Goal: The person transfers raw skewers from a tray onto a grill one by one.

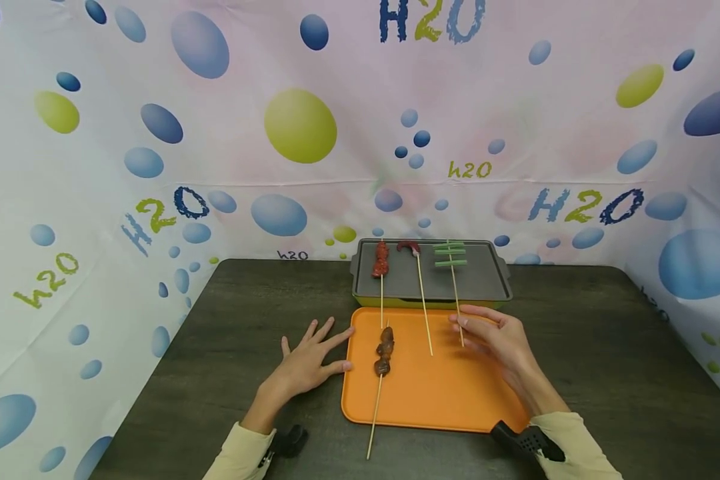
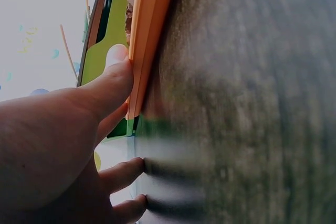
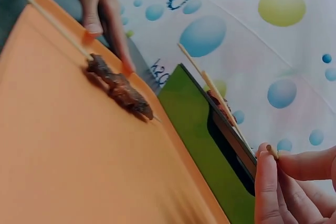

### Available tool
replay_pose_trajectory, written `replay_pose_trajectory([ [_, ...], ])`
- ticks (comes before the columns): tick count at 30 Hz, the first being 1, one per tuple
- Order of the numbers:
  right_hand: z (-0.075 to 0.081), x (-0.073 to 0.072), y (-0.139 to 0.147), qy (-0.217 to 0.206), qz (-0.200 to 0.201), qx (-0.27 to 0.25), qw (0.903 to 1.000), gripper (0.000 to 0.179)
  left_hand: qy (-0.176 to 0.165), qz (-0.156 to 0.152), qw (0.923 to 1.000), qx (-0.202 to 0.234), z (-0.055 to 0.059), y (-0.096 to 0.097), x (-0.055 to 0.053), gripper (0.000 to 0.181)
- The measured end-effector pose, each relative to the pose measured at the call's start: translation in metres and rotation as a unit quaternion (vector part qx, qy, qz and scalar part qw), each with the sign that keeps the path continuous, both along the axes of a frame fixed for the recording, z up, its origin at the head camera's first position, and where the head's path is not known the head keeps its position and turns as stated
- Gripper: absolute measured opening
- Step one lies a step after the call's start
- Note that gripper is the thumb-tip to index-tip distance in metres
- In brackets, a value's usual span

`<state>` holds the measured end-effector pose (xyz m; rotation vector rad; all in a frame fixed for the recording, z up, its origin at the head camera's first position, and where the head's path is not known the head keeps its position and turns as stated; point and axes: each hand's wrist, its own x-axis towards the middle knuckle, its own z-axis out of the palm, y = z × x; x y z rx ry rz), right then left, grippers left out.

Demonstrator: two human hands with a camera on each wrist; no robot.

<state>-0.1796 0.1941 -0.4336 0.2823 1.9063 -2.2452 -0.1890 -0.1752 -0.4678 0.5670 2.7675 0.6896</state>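
My right hand [image 1: 497,337] pinches the lower end of a skewer's wooden stick between thumb and fingers. Green bean-like pieces [image 1: 450,253] on that skewer lie over the grey grill plate [image 1: 480,273]. In the right wrist view the stick's tip [image 3: 272,150] pokes out of the pinch. Fingers spread, my left hand [image 1: 303,367] touches the left edge of the orange tray [image 1: 444,400] with its thumb and forefinger. A brown meat skewer [image 1: 384,353] lies on the tray, its stick reaching past the near edge.
On the grill plate also rest a red meat skewer [image 1: 381,260] and a skewer with a curled dark red piece [image 1: 409,247], their sticks overhanging the tray. The green-sided grill [image 3: 184,108] stands behind the tray on a dark wooden table [image 1: 216,373]. A bubble-printed curtain [image 1: 348,87] hangs behind.
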Motion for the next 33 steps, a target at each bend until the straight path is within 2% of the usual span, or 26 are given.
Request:
replay_pose_trajectory([
  [8,-0.006,-0.014,-0.001,-0.012,-0.01,-0.05,0.9986,0.061,-0.006,-0.002,1.0,0.003,0.0,0.0,0.001,0.068],
  [18,-0.01,-0.022,0.0,-0.004,0.002,-0.062,0.9981,0.06,-0.001,0.0,1.0,0.008,-0.001,0.0,-0.001,0.069],
  [25,-0.014,-0.022,0.001,0.001,0.01,-0.066,0.9978,0.06,-0.005,0.001,1.0,0.007,0.0,-0.001,0.001,0.068],
  [29,-0.012,-0.022,0.003,0.006,0.011,-0.054,0.9985,0.06,-0.003,0.0,1.0,0.008,-0.001,0.0,0.0,0.068],
  [33,-0.004,-0.018,0.012,0.042,0.016,0.029,0.9986,0.056,-0.002,0.001,1.0,0.004,-0.002,0.002,-0.002,0.068],
])
